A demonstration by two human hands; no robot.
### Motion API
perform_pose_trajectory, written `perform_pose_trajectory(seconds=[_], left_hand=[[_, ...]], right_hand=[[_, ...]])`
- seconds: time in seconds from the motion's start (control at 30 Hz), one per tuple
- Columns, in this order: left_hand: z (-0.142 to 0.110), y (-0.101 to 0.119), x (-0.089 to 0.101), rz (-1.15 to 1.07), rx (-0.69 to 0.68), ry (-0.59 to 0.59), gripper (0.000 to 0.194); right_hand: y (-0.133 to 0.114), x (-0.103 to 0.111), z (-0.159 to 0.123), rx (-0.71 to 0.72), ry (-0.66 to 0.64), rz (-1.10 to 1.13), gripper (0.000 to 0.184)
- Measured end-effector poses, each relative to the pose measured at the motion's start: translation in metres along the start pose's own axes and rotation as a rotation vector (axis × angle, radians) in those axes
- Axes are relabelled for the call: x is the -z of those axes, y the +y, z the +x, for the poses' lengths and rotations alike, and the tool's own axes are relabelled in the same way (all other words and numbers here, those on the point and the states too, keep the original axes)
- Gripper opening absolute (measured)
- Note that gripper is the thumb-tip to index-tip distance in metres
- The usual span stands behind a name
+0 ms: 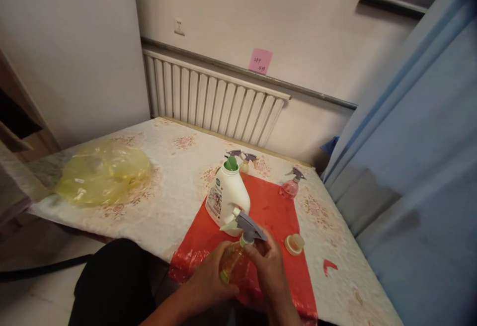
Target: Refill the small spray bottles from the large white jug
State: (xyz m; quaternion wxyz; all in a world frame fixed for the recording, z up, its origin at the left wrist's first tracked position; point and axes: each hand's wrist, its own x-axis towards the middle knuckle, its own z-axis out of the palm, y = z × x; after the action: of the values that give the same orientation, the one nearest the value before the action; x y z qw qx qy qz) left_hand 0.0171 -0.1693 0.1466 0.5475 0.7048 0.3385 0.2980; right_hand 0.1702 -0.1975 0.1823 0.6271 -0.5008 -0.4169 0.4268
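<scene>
A small yellow spray bottle (233, 262) with a grey and white trigger head is held over the near edge of a red plastic sheet (274, 206). My left hand (206, 281) wraps round the bottle's body. My right hand (270, 266) grips its neck just under the trigger head. Right behind it a white detergent jug (226, 197) with an open green spout stands on the red sheet. A round yellowish cap (294, 244) lies on the sheet to the right.
A pink spray bottle (291, 185) and a yellow spray bottle (246, 163) stand further back on the floral tablecloth (175, 177). A yellow plastic bag (102, 172) lies at the left. A radiator (212, 98) lines the wall; a blue curtain (417, 167) hangs right.
</scene>
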Motion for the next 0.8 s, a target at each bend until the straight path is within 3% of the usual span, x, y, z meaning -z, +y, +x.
perform_pose_trajectory(seconds=[0.13,0.47,0.8], left_hand=[[-0.001,-0.004,0.001,-0.025,0.029,-0.005,0.067],[-0.008,-0.027,0.008,0.132,0.098,0.021,0.072],[-0.008,-0.018,0.013,0.136,0.059,0.01,0.069]], right_hand=[[-0.006,0.005,0.007,0.049,-0.018,0.117,0.044],[-0.046,0.022,0.029,0.184,0.126,0.199,0.044],[-0.045,0.046,0.045,0.128,0.212,0.306,0.036]])
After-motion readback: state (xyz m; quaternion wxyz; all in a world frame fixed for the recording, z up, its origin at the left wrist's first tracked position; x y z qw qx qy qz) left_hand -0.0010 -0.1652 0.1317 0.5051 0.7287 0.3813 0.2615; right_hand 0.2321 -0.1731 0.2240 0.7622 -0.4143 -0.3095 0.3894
